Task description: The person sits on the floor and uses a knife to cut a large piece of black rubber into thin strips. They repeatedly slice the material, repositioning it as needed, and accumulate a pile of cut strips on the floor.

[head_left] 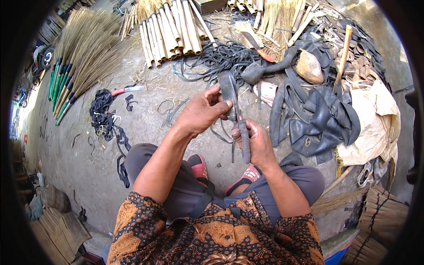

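My left hand (199, 111) pinches a flat piece of black rubber (225, 86) between thumb and fingers, in front of my knees. My right hand (260, 148) is closed round the wrapped grey handle of a pair of scissors (244, 140). The blades point away from me and lie along the right side of the rubber piece. A thin dark strip (232, 151) dangles below the hands. Whether the blades are biting into the rubber is hard to make out.
Tangled black rubber strips (225, 57) lie ahead, with a heap of rubber sheets (320, 119) at right. A red-handled knife (128, 89) rests beside a black cord pile (102, 110). Finished brooms (84, 48) stand far left; bundled cane handles (170, 35) lie at the back.
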A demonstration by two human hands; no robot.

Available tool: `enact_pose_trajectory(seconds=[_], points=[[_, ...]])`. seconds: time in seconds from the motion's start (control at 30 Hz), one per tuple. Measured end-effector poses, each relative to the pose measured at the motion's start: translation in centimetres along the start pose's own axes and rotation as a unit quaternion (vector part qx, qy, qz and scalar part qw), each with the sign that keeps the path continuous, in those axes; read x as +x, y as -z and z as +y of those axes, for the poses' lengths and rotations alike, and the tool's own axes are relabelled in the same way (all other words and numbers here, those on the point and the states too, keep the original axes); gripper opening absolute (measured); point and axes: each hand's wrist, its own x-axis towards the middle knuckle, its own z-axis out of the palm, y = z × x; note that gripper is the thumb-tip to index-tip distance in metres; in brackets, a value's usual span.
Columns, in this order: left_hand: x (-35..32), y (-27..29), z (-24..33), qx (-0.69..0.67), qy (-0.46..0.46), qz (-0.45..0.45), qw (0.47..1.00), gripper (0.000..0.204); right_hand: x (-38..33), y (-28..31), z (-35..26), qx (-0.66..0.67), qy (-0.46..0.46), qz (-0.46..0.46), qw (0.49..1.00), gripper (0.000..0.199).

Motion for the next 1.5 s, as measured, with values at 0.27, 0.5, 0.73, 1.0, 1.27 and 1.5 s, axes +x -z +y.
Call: enact_pose_trajectory(seconds=[0.27,0.5,0.73,1.0,1.27,1.5], points=[[-0.2,0.3,0.9,-0.063,0.016,0.076,0.995,0.050,0.3,-0.4,0.4,0.021,-0.023,-0.022,0.999,0.038],[-0.7,-1.0,0.1,-0.011,-0.013,0.012,1.000,0.051,0.3,-0.2,-0.3,-0.078,-0.035,0.032,0.996,0.048],[-0.3,0.2,1.2,-0.106,0.045,0.076,0.991,0.037,-0.3,-0.5,-0.6,0.001,-0.037,-0.023,0.999,0.043],[-0.8,-1.0,0.7,-0.047,-0.014,0.014,0.999,0.037,0.3,-0.8,0.6,-0.020,0.021,0.036,0.999,0.052],[-0.6,0.6,1.9,-0.124,0.041,0.094,0.987,0.033,-0.5,-0.6,-0.1,0.023,-0.012,-0.020,0.999,0.026],[-1.2,0.1,1.6,-0.022,0.009,0.061,0.998,0.031,0.2,-1.1,0.2,-0.052,0.050,0.011,0.997,0.037]])
